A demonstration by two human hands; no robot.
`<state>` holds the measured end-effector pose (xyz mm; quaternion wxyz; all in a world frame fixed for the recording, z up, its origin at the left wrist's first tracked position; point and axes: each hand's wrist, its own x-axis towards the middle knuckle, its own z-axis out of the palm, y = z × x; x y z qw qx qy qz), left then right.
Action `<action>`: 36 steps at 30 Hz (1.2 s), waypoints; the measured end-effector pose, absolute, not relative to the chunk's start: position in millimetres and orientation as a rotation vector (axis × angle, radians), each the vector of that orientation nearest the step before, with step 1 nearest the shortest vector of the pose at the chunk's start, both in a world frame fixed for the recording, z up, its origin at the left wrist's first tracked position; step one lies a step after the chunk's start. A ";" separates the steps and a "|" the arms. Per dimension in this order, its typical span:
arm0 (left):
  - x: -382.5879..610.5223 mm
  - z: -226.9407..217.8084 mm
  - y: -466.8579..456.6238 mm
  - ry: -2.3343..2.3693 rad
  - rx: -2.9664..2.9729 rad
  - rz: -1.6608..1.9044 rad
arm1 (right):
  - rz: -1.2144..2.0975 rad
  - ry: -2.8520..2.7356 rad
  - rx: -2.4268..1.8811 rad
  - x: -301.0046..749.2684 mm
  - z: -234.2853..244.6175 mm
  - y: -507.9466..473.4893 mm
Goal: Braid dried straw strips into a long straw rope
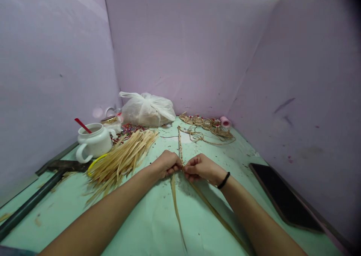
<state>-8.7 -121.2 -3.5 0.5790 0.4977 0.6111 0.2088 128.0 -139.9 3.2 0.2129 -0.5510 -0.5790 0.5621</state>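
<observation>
At table (pixel 146 226) ctr, L hand (pixel 166 165) & R hand (pixel 201 168) pinch thin tan braided straw strip (pixel 179 145).

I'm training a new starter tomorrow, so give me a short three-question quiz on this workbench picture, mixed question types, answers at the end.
1. True or false: both the left hand and the right hand pinch the braided cord.
2. What stands in the white cup? A) a red spoon B) scissors C) a pencil
3. Fill in: the bundle of straw strips lies to the ____ of the hands.

Key: 1 true; 2 A; 3 left.
</observation>
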 end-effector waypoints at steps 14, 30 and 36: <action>-9.4 -10.2 -118.1 1.373 1.204 0.506 | 1.738 -1.709 -1.451 142.0 -1.3 -132.1; -14.0 -12.4 -116.8 1.368 1.356 0.406 | 0.692 -2.225 -1.583 117.0 -11.5 -143.3; -21.0 -11.8 -112.5 1.314 1.362 0.353 | 1.227 -2.125 -1.432 124.9 -17.9 -138.3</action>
